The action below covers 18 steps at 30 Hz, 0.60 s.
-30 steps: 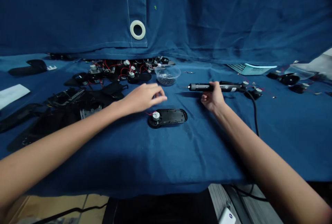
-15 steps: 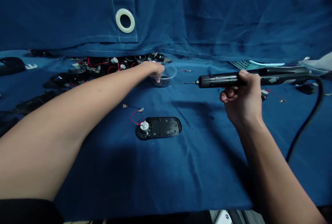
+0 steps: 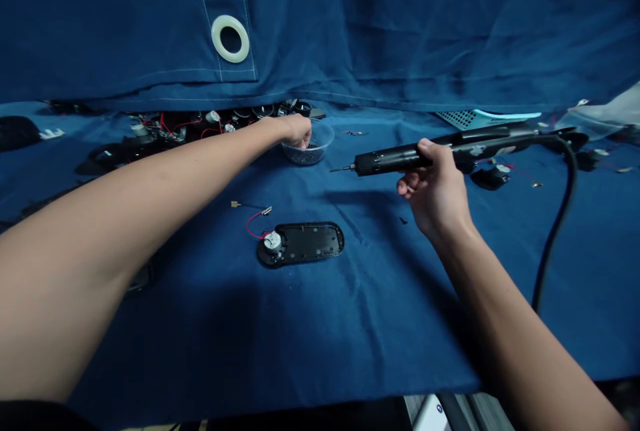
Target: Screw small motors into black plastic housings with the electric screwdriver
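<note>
My left hand (image 3: 299,130) reaches into a round clear plastic tub (image 3: 324,144) with small dark bits at its bottom. Its fingers are bent together, and whatever they pinch is hidden. In my right hand (image 3: 437,181) is a black electric screwdriver (image 3: 390,160), held level with its thin bit pointing left toward the tub. Below the two hands lies a black oblong plastic shell (image 3: 315,242), hollow side up. A small round silver motor (image 3: 273,242) sits at its left end, and a red wire runs from it to a small metal piece (image 3: 267,210).
Black housings and motors with red wires (image 3: 185,126) are heaped at the back left. A light-blue perforated basket (image 3: 500,119) stands at the back right, near several wired parts (image 3: 500,174). The screwdriver's cable (image 3: 555,238) hangs down on the right. A blue curtain (image 3: 400,31) closes off the back.
My right hand has brought the screwdriver left and slightly down, closer to the tub. My left hand stays in the tub. The whole view has shifted slightly.
</note>
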{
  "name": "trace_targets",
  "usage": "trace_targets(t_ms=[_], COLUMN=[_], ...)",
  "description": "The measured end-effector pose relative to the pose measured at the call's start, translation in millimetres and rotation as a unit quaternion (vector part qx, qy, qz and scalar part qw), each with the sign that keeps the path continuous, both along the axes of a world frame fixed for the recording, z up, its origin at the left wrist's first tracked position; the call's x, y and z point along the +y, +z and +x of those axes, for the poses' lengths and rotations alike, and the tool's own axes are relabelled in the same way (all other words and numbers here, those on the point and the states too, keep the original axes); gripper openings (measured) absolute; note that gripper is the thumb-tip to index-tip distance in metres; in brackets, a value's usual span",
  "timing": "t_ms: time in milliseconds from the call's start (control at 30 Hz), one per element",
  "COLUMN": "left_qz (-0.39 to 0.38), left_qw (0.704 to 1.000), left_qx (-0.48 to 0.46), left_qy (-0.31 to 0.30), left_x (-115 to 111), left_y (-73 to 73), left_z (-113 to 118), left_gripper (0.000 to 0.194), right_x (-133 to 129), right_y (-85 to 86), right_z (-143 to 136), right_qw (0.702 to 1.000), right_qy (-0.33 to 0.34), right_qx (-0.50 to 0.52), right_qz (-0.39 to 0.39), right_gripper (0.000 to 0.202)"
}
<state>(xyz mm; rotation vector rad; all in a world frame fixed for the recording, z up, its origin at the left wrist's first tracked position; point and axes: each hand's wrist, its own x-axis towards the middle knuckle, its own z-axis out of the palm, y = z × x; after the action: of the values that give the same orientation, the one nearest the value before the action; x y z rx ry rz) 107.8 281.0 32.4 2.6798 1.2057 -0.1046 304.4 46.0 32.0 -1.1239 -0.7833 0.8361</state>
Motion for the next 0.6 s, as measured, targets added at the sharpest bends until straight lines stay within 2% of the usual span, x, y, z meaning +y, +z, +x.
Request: trace_targets(t_ms=[167, 300, 467, 600], left_qz=[0.011, 0.037, 0.035, -0.006], left_qw=[0.998, 0.980, 0.941, 0.892], left_qx=[-0.064, -0.196, -0.335, -0.450], left_qy=[0.002, 0.026, 0.023, 0.035], left_x=[-3.6, -22.9, -73.1, -123.7], left_y=[6.1, 10.2, 15.0, 17.7], left_z=[-3.0, -3.6, -9.5, -28.3], left_gripper=[0.009, 0.004, 0.007, 0.013], right_x=[2.6, 2.4, -1.2, -8.4], right_y=[-2.7, -3.6, -1.0, 4.5], right_z=[2.2, 3.3, 2.0, -6.6], right_qw=[1.000, 0.999, 1.000, 0.999], right_qy=[-0.001, -0.004, 0.012, 0.034], right_qx=[0.004, 0.030, 0.023, 0.016], right_qz=[-0.013, -0.018, -0.016, 0.029], right_gripper=[0.025, 0.026, 0.026, 0.024])
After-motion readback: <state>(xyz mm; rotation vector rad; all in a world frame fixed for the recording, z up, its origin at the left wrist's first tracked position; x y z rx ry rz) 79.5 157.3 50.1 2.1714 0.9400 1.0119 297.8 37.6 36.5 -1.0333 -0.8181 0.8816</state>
